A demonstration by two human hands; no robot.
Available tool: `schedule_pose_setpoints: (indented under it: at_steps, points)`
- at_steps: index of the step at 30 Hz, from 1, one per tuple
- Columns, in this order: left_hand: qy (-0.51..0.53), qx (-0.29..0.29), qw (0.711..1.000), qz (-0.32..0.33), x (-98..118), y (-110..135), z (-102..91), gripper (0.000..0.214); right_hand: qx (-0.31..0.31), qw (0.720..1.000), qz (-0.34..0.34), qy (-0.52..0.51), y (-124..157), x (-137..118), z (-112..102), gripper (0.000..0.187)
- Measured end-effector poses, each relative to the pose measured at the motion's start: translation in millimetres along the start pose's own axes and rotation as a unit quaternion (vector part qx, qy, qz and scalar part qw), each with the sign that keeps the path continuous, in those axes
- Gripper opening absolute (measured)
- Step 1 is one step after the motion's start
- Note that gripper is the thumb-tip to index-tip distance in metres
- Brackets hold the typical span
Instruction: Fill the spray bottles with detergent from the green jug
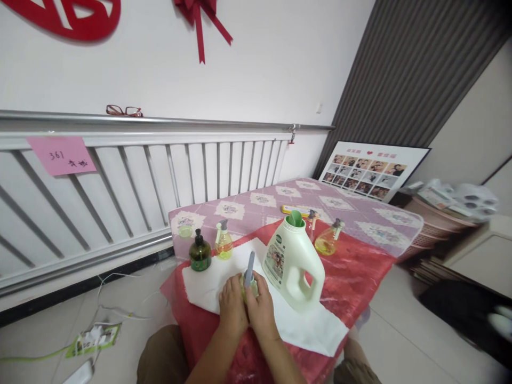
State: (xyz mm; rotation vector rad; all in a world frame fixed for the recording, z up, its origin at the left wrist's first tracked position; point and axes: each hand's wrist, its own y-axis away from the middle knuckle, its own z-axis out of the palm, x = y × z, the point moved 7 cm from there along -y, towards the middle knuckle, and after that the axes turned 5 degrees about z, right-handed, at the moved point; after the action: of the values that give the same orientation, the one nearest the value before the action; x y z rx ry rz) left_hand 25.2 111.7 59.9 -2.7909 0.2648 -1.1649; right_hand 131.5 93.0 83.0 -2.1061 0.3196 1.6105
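My left hand (233, 305) and right hand (262, 306) wrap a small bottle (255, 289) over the white cloth (244, 257), fingers (229, 287) curled snug, grey top (250, 265) poking up! Steadying it looks like the step; working that top next would call for a firm grip.

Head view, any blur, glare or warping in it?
In the head view, the dark bundle at the right is blurred; head view, the red cover has pale sheen; head view, the radiator slats slant, likely lens distortion; head view, fine print on the jug is unreadable.
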Motion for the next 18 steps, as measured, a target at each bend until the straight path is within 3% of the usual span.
schedule_pose_setpoints:
  at_steps: [3, 9, 14, 18]
  points:
    - [-0.01, -0.004, 1.0, 0.0, 1, 0, 0.7, 0.044, 0.022, 0.999, 0.027, 0.0, -2, 1, 0, 0.04]
    - [-0.014, 0.006, 1.0, 0.0, -1, -2, 3.5, 0.042, 0.004, 0.999, 0.034, -0.003, -3, -4, 1, 0.019]
    - [-0.018, 0.004, 1.0, 0.004, 0, -1, 2.1, 0.038, -0.022, 1.0, -0.012, -0.008, 0, -12, -2, 0.025]
    - [-0.023, 0.0, 1.0, -0.001, 0, -2, 1.9, 0.04, 0.002, 1.0, 0.012, -0.003, -2, -6, -1, 0.034]
